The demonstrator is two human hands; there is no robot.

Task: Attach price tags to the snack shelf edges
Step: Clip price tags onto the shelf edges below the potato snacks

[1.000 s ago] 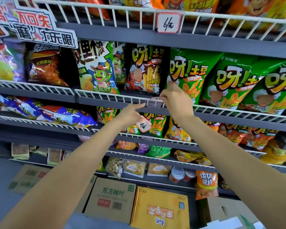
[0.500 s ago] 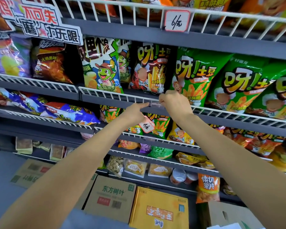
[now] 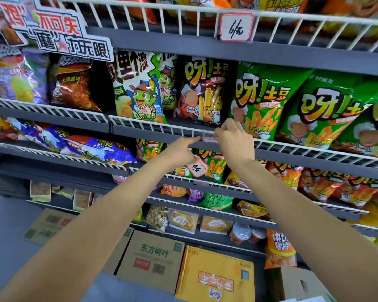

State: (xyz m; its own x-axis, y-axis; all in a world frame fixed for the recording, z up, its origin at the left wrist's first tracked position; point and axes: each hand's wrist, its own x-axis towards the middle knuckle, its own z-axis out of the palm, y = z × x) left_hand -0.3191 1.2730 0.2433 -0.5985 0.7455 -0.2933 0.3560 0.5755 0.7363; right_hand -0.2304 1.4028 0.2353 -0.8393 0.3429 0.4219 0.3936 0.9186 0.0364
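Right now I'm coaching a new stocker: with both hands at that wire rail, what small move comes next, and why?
Probably press the price tag down onto the wire rail until it seats. The right hand pinches one end, the left hand touches the other, and it lies edge-on along the rail rather than hanging.

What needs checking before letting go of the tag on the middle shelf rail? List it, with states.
1. Right hand pinches the price tag at the white wire rail: ok.
2. Left hand fingertips touch the tag's left end: ok.
3. Tag clipped firmly onto the rail: cannot tell, it shows edge-on.
4. Tag face readable: cannot tell.
5. Tag sits below the brown fries bag: ok.
6. Upper shelf tag already hung, reads 6: ok.
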